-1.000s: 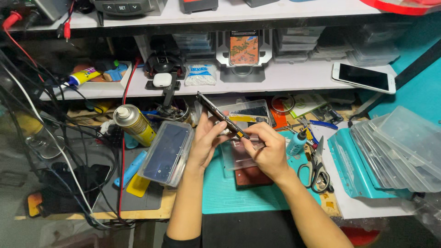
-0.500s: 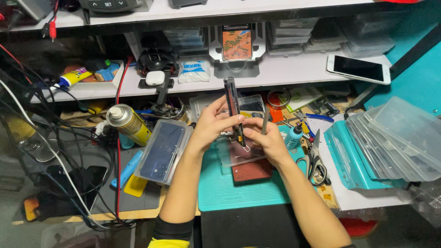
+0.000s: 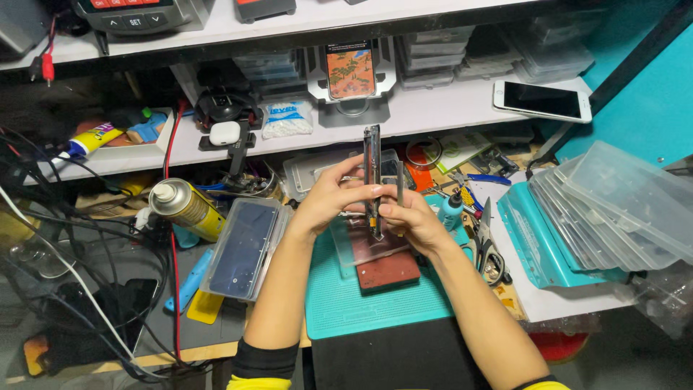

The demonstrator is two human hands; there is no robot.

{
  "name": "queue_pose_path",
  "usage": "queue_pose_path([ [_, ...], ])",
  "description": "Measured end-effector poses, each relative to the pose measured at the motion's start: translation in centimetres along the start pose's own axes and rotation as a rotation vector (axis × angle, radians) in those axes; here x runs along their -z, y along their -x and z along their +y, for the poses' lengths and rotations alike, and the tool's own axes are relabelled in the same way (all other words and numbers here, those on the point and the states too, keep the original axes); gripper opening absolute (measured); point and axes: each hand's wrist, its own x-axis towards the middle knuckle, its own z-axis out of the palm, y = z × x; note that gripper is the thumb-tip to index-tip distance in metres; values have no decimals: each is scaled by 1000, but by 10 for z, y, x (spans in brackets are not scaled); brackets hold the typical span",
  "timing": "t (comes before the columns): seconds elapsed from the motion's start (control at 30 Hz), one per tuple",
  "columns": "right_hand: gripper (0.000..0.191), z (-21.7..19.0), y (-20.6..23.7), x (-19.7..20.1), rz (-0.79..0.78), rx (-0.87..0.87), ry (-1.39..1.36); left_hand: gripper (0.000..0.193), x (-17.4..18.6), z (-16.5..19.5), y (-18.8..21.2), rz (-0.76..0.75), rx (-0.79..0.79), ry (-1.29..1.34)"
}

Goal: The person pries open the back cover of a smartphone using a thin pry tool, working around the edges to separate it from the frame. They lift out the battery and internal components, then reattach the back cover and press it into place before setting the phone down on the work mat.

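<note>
Frame centre: left hand (image 3: 328, 202) and right hand (image 3: 411, 217) both grip phone (image 3: 372, 180) edge-on, upright between them, above teal mat (image 3: 375, 303).

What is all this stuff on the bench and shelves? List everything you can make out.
phone frame: one, dark, held upright on edge in both hands
thin tool: one, grey, in the right hand
work mat: one, teal, bench centre
red block: one, on the mat under a clear plate
spray can: one, yellow, lying left of the hands
clear case: one, holding a dark panel, beside the can
white phone: one, lower shelf, right
phone on stand: one, screen lit, lower shelf centre
clear lids: a stack, right
scissors: one pair, right of the mat
left hand: gripping the frame
right hand: gripping frame and tool
</note>
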Motion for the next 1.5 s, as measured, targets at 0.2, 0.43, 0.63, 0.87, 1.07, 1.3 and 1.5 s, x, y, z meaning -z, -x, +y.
queue_pose_path([
  [0.2,42,0,0,-5,22,26,-18,78,1,0,1,74,41,-106],
  [0.43,50,-8,3,-12,28,33,-9,81,-1,3,4,42,40,-98],
  [0.63,50,-5,4,-10,59,35,24,83,-2,-4,2,67,-33,-80],
  [0.87,48,-3,1,-8,81,43,23,87,5,-22,-4,167,-181,-317],
  [1.07,51,-3,2,-9,118,50,27,90,4,-26,-4,239,-227,-417],
  [1.3,53,-5,3,-11,73,65,28,88,0,-23,-4,230,-174,-261],
  [1.5,52,-9,3,-21,125,44,139,88,-1,-28,-7,229,-180,-246],
])
